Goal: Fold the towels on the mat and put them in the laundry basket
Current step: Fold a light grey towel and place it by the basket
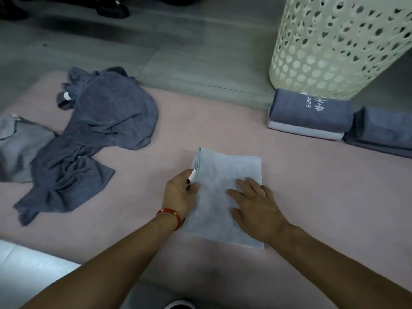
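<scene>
A light grey towel (225, 172), folded into a rectangle, lies flat on the pink mat (301, 186) in front of me. My left hand (179, 192) pinches the towel's left edge beside its white tag. My right hand (256, 201) rests flat on the towel with straight fingers. A crumpled dark grey towel (107, 121) lies to the left, and a paler grey one (20, 148) at the far left. The cream perforated laundry basket (334, 47) stands at the back right.
Two stacks of folded towels sit by the basket's foot: a dark one with white lettering (310, 112) over a pale one, and a dark stack (383, 132) at the right edge. Grey floor lies beyond the mat. Dark shoes (111, 7) stand at the top left.
</scene>
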The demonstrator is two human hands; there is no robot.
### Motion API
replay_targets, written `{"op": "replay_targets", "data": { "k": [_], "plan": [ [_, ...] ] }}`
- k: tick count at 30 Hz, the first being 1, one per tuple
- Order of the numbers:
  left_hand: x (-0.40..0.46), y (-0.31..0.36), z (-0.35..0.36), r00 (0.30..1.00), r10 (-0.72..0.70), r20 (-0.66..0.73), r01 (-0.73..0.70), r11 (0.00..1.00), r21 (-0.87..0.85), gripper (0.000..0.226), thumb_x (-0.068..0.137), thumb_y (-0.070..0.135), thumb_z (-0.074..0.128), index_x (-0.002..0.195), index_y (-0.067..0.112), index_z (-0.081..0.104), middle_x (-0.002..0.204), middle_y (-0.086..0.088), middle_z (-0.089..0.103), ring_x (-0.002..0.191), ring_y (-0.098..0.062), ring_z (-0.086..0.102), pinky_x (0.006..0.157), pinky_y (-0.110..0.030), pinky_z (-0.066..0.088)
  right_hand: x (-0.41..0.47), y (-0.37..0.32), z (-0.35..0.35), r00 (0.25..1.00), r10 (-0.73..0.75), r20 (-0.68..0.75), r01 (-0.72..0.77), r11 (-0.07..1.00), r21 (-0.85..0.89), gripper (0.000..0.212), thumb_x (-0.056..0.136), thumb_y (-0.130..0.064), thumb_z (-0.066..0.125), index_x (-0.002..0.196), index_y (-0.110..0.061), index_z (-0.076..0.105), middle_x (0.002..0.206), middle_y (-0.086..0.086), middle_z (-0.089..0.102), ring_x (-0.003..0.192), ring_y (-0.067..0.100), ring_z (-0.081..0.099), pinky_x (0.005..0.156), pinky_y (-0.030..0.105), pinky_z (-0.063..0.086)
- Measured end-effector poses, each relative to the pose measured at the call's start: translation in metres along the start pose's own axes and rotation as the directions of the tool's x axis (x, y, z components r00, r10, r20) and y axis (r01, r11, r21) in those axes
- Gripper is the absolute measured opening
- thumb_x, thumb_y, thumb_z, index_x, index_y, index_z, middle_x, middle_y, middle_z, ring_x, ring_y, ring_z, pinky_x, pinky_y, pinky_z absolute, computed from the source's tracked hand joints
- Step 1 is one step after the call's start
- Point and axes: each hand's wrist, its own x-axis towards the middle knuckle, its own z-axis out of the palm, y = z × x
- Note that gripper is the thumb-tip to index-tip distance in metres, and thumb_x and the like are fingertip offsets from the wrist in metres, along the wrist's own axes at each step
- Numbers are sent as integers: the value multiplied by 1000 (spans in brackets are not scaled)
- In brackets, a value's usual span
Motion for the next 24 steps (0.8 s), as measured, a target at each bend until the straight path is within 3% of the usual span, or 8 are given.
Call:
{"op": "replay_targets", "data": {
  "k": [2,5,7,10,12,15,18,24],
  "plan": [
    [0,-3,1,1000,6,-12,-6,1000,-21,23,88,8,66,103,25,71,86,5,71,78,-11,64,65,-6,44,-2,7,6,1000,21,-18,-22,1000,-21,61,92,-51,31,133,-22,64,145,8,55,136,34,50,95,56,52],
    [4,-15,4,1000,-4,-8,5,991,134,9,85,26,69,93,26,69,83,0,67,80,-23,63,71,-30,52,1,12,8,1000,-1,-6,1,1000,4,67,92,-54,24,139,-23,60,151,4,49,140,29,46,89,50,55],
    [4,-19,4,1000,-22,-23,26,980,197,11,84,32,69,93,26,67,85,-2,64,81,-25,61,72,-35,51,7,14,-1,999,32,-22,-31,997,68,66,92,-54,22,140,-25,57,154,2,44,142,26,39,95,49,52],
    [0,-19,5,997,-75,-29,79,970,230,14,86,21,68,99,15,66,92,-7,65,86,-28,62,74,-33,49,24,25,-9,984,161,-76,-150,979,135,46,100,-37,45,143,-23,50,161,11,25,143,33,27,105,49,46],
    [-1,-15,6,992,-125,12,115,946,303,18,85,15,66,102,10,66,98,-11,67,93,-32,62,77,-32,48,38,34,-15,960,273,-66,-254,944,210,51,102,-31,49,151,-22,38,160,18,18,140,40,29,109,48,40],
    [5,-10,6,971,-228,66,191,916,353,35,81,17,71,114,6,62,112,-13,66,106,-34,62,82,-31,49,63,44,-23,907,418,43,-383,780,495,63,102,-32,54,156,-18,24,148,22,35,128,42,48,104,43,43],
    [14,-5,2,944,-315,96,256,885,389,54,78,24,79,124,7,56,125,-12,62,116,-31,59,86,-29,46,83,50,-30,859,495,130,-456,626,633,71,100,-36,60,155,-11,23,148,21,43,132,38,48,103,37,43],
    [29,0,-4,889,-427,165,343,860,377,57,69,26,85,117,7,59,114,-7,63,105,-26,62,76,-26,46,100,72,-20,793,562,235,-521,426,740,71,75,-45,85,127,-5,58,129,12,63,112,32,63,96,42,55]
  ]
}}
